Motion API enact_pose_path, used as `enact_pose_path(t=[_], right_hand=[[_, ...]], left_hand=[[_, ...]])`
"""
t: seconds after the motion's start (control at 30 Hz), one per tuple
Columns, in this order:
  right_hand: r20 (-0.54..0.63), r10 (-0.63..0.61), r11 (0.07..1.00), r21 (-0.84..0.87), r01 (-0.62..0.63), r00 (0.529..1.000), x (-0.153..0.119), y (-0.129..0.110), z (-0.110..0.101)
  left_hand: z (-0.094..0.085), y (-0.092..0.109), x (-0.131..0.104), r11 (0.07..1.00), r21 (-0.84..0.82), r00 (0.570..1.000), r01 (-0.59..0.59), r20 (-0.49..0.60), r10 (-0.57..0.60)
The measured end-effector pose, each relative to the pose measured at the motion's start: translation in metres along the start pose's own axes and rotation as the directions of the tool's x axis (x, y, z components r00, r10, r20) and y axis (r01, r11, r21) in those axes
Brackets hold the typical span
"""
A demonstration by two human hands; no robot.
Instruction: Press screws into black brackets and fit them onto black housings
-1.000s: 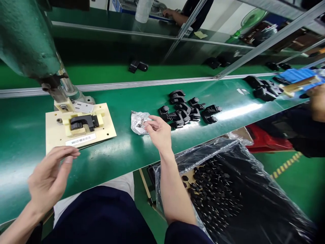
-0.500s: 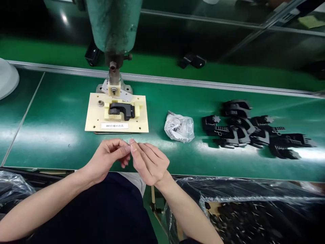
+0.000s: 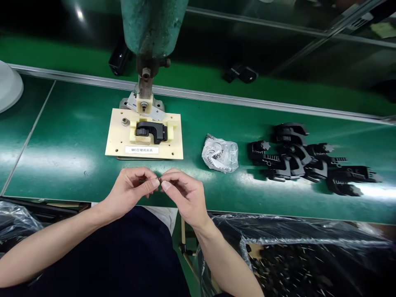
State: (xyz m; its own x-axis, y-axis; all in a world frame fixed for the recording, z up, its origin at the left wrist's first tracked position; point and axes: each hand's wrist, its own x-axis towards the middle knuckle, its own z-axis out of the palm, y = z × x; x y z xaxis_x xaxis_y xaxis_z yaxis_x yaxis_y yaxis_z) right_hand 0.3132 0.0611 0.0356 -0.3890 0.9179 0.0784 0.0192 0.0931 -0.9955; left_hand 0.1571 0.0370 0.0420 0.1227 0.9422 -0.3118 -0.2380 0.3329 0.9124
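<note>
Cream fixture plate (image 3: 116,136) lies beyond both hands; left hand (image 3: 128,192) pinches narrow, right hand (image 3: 188,196) bunched alongside, can't tell if gripping; tiny dark piece (image 3: 159,179) between fingertips, likely light, stiff, easily dropped, best pinched by its sides

We are in an assembly workshop. Our green workbench (image 3: 77,173) holds a press (image 3: 151,29), a labelled fixture (image 3: 116,134) and clustered black parts (image 3: 297,165).

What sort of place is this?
Probably a factory assembly workstation: a green machine stands over a plate with a printed label, several similar black parts lie grouped on the bench, and a plastic-lined container of small pieces sits below.
</note>
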Motion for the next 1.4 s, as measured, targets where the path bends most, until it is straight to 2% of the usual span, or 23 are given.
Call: enact_pose_path(t=[0.1,0.17,0.27,0.33,0.43,0.53,0.6,0.67,0.7,0.77,0.83,0.93,1.1,1.2,1.27,1.4], right_hand=[[0.014,0.024,1.0,0.014,-0.025,1.0,0.004,-0.006,-0.003],[0.039,0.02,0.999,-0.025,-0.019,0.999,0.007,-0.007,-0.003],[0.119,-0.007,0.995,-0.095,0.018,0.993,0.01,-0.009,-0.004],[0.159,-0.041,0.986,-0.156,0.066,0.986,0.012,-0.009,-0.002],[0.121,-0.15,0.947,-0.266,0.178,0.981,0.02,-0.002,0.003],[-0.012,-0.35,0.843,-0.441,0.309,0.937,0.041,0.01,0.012],[-0.114,-0.466,0.74,-0.594,0.316,0.877,0.062,0.016,0.017],[-0.181,-0.527,0.66,-0.703,0.266,0.83,0.084,0.019,0.023],[-0.195,-0.541,0.638,-0.729,0.247,0.818,0.093,0.019,0.026],[-0.195,-0.553,0.612,-0.755,0.236,0.81,0.109,0.018,0.032],[-0.19,-0.55,0.597,-0.771,0.223,0.813,0.118,0.017,0.037],[-0.213,-0.516,0.598,-0.783,0.17,0.83,0.123,0.018,0.044],[-0.276,-0.495,0.631,-0.766,0.123,0.824,0.123,0.024,0.05],[-0.275,-0.514,0.608,-0.785,0.12,0.812,0.124,0.027,0.051],[-0.278,-0.544,0.604,-0.785,0.14,0.792,0.126,0.03,0.052],[-0.326,-0.632,0.615,-0.763,0.199,0.703,0.13,0.038,0.054]], left_hand=[[-0.004,0.001,-0.001,0.992,0.109,0.998,-0.057,0.017,0.056],[-0.007,0.003,-0.001,0.967,0.212,0.99,-0.138,0.04,0.133],[-0.013,0.009,-0.002,0.871,0.409,0.962,-0.272,0.116,0.245],[-0.018,0.014,-0.002,0.796,0.512,0.946,-0.324,0.17,0.275],[-0.025,0.02,0.005,0.738,0.587,0.942,-0.333,0.181,0.281],[-0.035,0.024,0.023,0.728,0.599,0.927,-0.333,0.067,0.369],[-0.042,0.025,0.041,0.707,0.602,0.859,-0.37,-0.068,0.507],[-0.05,0.026,0.061,0.672,0.612,0.748,-0.416,-0.189,0.636],[-0.053,0.027,0.071,0.657,0.611,0.7,-0.441,-0.224,0.678],[-0.059,0.028,0.088,0.639,0.587,0.649,-0.497,-0.237,0.722],[-0.062,0.029,0.1,0.632,0.543,0.641,-0.554,-0.206,0.739],[-0.063,0.03,0.111,0.622,0.507,0.653,-0.596,-0.143,0.743],[-0.062,0.032,0.115,0.633,0.49,0.689,-0.599,-0.087,0.719],[-0.063,0.033,0.116,0.617,0.491,0.681,-0.615,-0.062,0.729],[-0.064,0.033,0.118,0.587,0.505,0.66,-0.633,-0.042,0.75],[-0.065,0.029,0.124,0.501,0.574,0.606,-0.648,-0.009,0.795]])
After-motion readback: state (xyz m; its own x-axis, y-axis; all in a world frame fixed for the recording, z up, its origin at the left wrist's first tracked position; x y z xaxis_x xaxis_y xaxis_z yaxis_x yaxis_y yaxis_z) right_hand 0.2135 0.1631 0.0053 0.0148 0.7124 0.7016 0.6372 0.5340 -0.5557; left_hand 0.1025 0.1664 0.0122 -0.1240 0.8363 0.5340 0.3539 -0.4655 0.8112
